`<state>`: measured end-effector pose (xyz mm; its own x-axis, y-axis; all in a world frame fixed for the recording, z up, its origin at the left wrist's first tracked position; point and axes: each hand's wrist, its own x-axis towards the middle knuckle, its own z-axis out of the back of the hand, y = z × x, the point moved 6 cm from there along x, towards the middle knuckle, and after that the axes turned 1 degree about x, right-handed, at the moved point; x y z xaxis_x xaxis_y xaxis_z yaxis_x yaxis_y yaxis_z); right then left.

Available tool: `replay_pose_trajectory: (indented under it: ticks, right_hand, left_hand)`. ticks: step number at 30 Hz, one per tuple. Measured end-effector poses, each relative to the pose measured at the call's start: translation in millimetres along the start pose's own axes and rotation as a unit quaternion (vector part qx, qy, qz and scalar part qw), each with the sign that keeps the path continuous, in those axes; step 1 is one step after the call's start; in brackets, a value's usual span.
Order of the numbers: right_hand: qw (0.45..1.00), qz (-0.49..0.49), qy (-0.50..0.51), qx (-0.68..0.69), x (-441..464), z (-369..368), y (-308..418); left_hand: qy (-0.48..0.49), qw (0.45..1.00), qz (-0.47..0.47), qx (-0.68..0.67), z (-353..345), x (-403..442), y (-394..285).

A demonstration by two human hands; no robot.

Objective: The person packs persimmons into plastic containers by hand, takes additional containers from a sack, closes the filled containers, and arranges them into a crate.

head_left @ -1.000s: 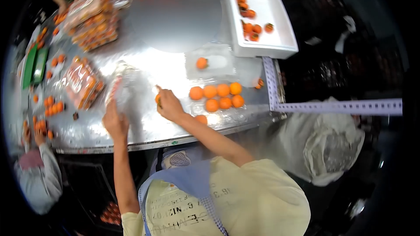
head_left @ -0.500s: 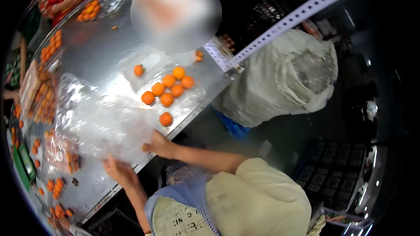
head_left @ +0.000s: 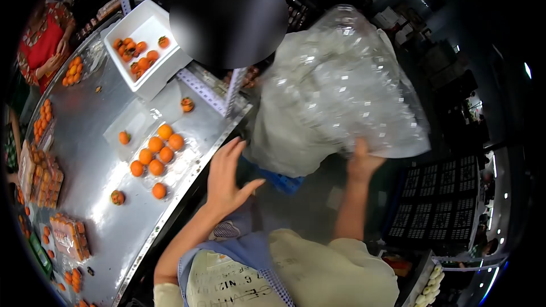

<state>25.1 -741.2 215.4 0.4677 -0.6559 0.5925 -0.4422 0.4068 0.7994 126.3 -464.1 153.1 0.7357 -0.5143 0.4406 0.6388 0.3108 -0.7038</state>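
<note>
My right hand (head_left: 364,164) grips the lower edge of a large clear plastic bag (head_left: 364,94), held up in front of the whitish sack. Near the table's front edge my left hand (head_left: 226,179) is open, thumb and fingers spread, with nothing in it. To its left on the metal table (head_left: 94,165), several orange fruits (head_left: 156,144) sit in rows on a clear plastic tray. One fruit (head_left: 159,191) lies at the tray's near end, and another (head_left: 117,197) rests on bare metal.
A white foam box (head_left: 152,82) holds several fruits. Packed fruit trays (head_left: 41,177) are stacked at the left. The whitish sack (head_left: 284,131) stands beyond the table's edge. Black crates (head_left: 435,202) stand at the right. A person in red (head_left: 48,45) is at the far left.
The view has turned right. My right hand has carried the plastic bag from the table to the sack. My left hand, earlier at the bag, is now apart from it.
</note>
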Motion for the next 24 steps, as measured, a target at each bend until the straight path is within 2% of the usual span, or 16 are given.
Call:
replay_pose_trajectory:
  ticks: [2, 3, 4, 6, 9, 12, 13, 17, 19, 22, 24]
  right_hand:
    - [0.989, 0.090, -0.016, -0.115, 54, 44, 17]
    - [0.983, 0.089, 0.012, -0.162, 76, 54, 21]
    - [0.974, 0.085, 0.040, -0.208, 95, 62, 25]
    - [0.960, 0.044, 0.087, -0.261, 122, 82, 18]
    - [0.942, -0.021, 0.146, -0.302, 157, 96, 5]
    - [0.905, 0.019, 0.256, -0.341, 190, 91, 1]
    - [0.893, 0.017, 0.296, -0.338, 198, 83, 1]
    - [0.826, 0.030, 0.450, -0.337, 218, 38, 4]
    - [0.779, 0.058, 0.533, -0.324, 221, 15, 0]
    - [0.728, -0.003, 0.586, -0.354, 232, 0, -14]
    - [0.692, -0.008, 0.623, -0.364, 242, -4, -20]
  left_hand:
    - [0.034, 0.995, -0.077, 0.051, -51, 50, -28]
    - [0.049, 0.988, -0.120, 0.084, -77, 74, -41]
    - [0.064, 0.981, -0.151, 0.106, -106, 97, -49]
    - [0.029, 0.966, -0.213, 0.141, -149, 136, -63]
    - [0.106, 0.935, -0.254, 0.226, -209, 157, -36]
    - [0.077, 0.935, -0.308, 0.156, -195, 152, -47]
    - [0.107, 0.928, -0.312, 0.171, -185, 152, -55]
    - [0.061, 0.927, -0.327, 0.171, -172, 150, -78]
    - [0.079, 0.926, -0.321, 0.182, -173, 148, -83]
    - [0.074, 0.929, -0.312, 0.185, -178, 147, -83]
    - [0.052, 0.932, -0.304, 0.188, -174, 149, -90]
